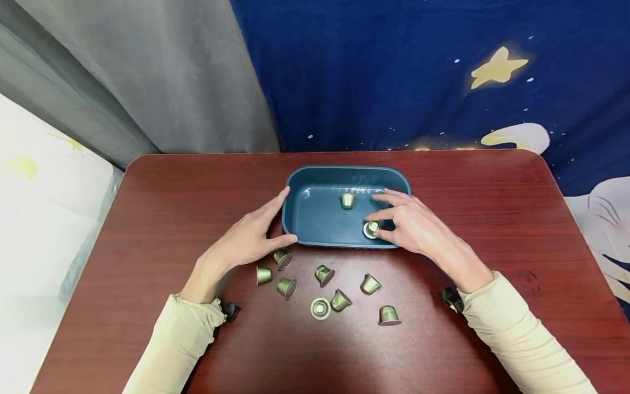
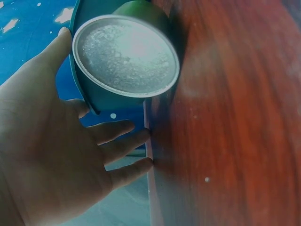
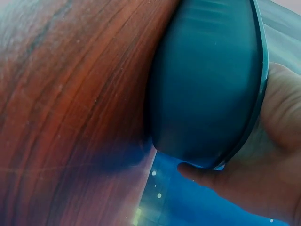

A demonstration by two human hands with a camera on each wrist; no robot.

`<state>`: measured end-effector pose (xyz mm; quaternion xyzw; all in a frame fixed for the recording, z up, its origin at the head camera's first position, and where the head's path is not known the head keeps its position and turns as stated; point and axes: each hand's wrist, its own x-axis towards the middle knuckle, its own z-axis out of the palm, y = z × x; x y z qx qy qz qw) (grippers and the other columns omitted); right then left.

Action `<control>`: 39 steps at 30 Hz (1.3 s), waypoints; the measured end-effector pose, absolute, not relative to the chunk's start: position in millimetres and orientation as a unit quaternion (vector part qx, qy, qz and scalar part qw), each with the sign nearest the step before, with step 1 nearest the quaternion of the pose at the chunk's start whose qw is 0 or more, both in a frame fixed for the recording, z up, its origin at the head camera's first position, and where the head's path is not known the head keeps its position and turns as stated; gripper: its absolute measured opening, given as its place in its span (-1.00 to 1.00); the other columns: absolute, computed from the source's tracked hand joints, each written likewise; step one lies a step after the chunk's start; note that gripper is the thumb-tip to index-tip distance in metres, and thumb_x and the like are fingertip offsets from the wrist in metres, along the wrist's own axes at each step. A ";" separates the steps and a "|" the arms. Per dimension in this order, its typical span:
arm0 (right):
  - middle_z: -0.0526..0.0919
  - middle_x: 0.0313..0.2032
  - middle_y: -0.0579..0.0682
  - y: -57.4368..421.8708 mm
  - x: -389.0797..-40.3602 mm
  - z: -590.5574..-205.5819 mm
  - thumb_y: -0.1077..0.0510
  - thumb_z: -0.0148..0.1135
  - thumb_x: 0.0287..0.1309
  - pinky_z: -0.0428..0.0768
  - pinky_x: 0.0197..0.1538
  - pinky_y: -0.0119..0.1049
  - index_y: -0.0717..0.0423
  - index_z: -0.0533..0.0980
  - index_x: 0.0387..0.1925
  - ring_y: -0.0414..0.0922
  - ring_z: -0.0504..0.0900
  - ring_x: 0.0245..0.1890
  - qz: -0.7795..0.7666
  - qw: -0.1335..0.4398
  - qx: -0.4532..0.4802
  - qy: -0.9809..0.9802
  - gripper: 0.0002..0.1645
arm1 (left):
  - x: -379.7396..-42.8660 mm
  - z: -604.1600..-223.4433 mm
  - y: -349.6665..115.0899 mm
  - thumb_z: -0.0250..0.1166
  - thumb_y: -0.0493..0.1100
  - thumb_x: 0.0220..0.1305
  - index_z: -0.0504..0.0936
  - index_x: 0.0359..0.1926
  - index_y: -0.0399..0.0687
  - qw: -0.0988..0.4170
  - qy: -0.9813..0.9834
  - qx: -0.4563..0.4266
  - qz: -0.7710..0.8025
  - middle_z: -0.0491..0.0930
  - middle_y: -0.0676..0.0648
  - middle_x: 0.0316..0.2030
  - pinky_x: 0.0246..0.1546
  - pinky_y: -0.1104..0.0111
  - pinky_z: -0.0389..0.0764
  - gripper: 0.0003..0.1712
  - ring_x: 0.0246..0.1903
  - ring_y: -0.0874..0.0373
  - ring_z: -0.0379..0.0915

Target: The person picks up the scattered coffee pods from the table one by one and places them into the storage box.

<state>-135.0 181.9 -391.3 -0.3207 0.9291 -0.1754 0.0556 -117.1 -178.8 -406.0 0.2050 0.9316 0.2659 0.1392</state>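
A blue plastic bin (image 1: 325,224) stands on the table. Inside it, one green coffee capsule (image 1: 347,201) lies near the middle, and a second coffee capsule (image 1: 372,229) is at the front right. My right hand (image 1: 418,224) reaches over the bin's right side, thumb and index finger pinching that second capsule. At the bin's left end rests my left hand (image 1: 246,235), fingers extended along the rim and thumb at the front corner. In the left wrist view, a capsule's foil lid (image 2: 127,56) covers part of the bin. The right wrist view hides the right fingertips behind the bin wall (image 3: 207,89).
Several green capsules lie in front of the bin, including one on its side (image 1: 264,275), one with its lid down (image 1: 320,308) and one at the right (image 1: 389,316). The brown table (image 1: 467,180) meets grey and blue curtains (image 1: 394,71) behind.
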 end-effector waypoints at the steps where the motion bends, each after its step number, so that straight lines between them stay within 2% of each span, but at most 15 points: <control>1: 0.47 0.29 0.16 182.0 -135.0 -391.6 0.07 0.47 0.11 0.23 0.36 0.19 -0.05 0.73 -0.02 0.17 0.25 0.40 -0.178 0.055 -0.324 0.928 -0.65 | -116.7 -406.5 -179.0 0.10 0.55 0.19 -0.35 0.56 0.46 0.140 0.931 0.205 0.267 -0.19 0.22 0.55 0.40 0.00 0.16 0.13 0.50 0.13 -0.09; 8: 0.49 0.27 0.19 182.5 -136.1 -392.5 0.08 0.46 0.11 0.26 0.38 0.08 -0.02 0.72 -0.02 0.17 0.28 0.39 -0.180 0.050 -0.333 0.924 -0.64 | -115.8 -406.9 -178.7 0.11 0.54 0.19 -0.34 0.55 0.48 0.136 0.931 0.202 0.272 -0.18 0.22 0.54 0.41 0.02 0.15 0.13 0.50 0.15 -0.10; 19: 0.49 0.28 0.17 181.4 -136.4 -391.5 0.08 0.49 0.08 0.28 0.37 0.08 0.01 0.71 0.01 0.16 0.29 0.38 -0.175 0.056 -0.328 0.927 -0.59 | -117.3 -407.2 -178.8 0.07 0.58 0.17 -0.36 0.54 0.51 0.141 0.933 0.200 0.265 -0.21 0.27 0.54 0.42 0.07 0.13 0.12 0.50 0.21 -0.12; 22: 0.48 0.28 0.16 181.4 -135.6 -391.4 0.07 0.48 0.09 0.26 0.35 0.16 0.00 0.70 0.03 0.15 0.29 0.38 -0.176 0.054 -0.323 0.928 -0.58 | -117.7 -407.4 -179.2 0.06 0.59 0.17 -0.35 0.55 0.50 0.140 0.933 0.199 0.264 -0.21 0.27 0.54 0.42 0.07 0.13 0.13 0.50 0.21 -0.12; 28: 0.46 0.30 0.09 182.3 -133.7 -390.1 -0.01 0.45 0.12 0.12 0.33 0.34 -0.05 0.66 0.09 0.16 0.26 0.39 -0.157 0.043 -0.314 0.935 -0.53 | -118.3 -408.8 -179.2 0.06 0.58 0.17 -0.35 0.55 0.49 0.138 0.933 0.201 0.265 -0.20 0.26 0.54 0.42 0.07 0.13 0.13 0.50 0.21 -0.12; 39: 0.46 0.31 0.08 188.8 -129.0 -390.9 -0.27 0.32 0.18 -0.03 0.43 0.25 -0.08 0.50 0.30 0.13 0.21 0.44 -0.172 -0.014 -0.318 0.932 -0.28 | -117.4 -407.4 -179.0 0.06 0.58 0.17 -0.36 0.55 0.51 0.139 0.934 0.201 0.262 -0.18 0.23 0.54 0.41 0.05 0.14 0.13 0.50 0.18 -0.10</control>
